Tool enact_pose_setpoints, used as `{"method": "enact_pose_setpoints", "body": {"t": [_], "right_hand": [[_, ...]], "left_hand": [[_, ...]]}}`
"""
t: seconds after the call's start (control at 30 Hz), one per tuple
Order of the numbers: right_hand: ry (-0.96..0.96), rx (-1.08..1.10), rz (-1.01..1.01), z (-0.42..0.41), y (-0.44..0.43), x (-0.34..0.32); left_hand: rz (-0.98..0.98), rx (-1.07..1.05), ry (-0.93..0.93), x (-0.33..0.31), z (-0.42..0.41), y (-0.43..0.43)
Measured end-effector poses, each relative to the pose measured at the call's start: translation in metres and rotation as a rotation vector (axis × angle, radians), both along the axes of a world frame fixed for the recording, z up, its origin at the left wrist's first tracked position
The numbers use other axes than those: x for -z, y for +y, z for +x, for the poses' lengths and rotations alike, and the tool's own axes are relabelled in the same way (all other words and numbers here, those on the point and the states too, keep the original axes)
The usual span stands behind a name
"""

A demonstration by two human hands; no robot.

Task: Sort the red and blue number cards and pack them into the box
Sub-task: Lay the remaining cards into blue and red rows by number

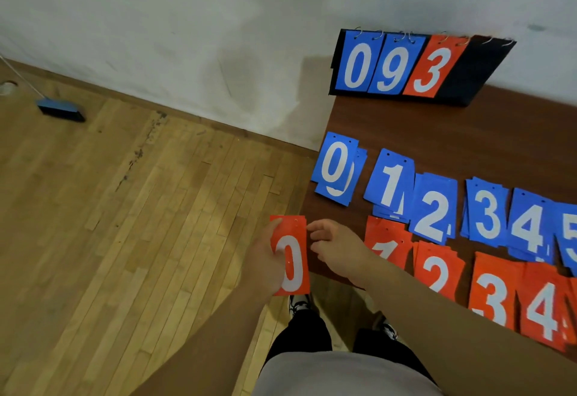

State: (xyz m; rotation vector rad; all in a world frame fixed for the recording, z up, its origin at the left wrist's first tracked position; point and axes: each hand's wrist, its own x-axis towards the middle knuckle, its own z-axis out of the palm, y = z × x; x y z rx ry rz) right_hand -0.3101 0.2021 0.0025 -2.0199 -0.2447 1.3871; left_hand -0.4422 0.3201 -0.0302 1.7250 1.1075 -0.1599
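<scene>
Our left grip (260, 260) clasped the red 0 card (290, 258); our right grip (335, 247) curled beside it, hold unclear. Right of both, sorted blue piles (432, 208) and red piles (437, 267) covered the bench (468, 124); we judged packing unstarted.

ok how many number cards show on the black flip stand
3, side by side: blue 0 at its left, blue 9 next, red 3 after; more may hang hidden behind them.
</scene>
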Motion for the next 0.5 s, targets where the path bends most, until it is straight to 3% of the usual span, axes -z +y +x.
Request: {"method": "enact_pose_setpoints", "body": {"t": [0.2, 0.5], "right_hand": [[-0.032, 0.063, 0.136, -0.003, -0.025, -0.019], [-0.206, 0.236, 0.227, 0.014, -0.06, -0.056]], "left_hand": [[-0.182, -0.14, -0.21, -0.036, 0.013, -0.002], [-0.203, 0.085, -0.292, -0.074, 0.066, -0.011]]}}
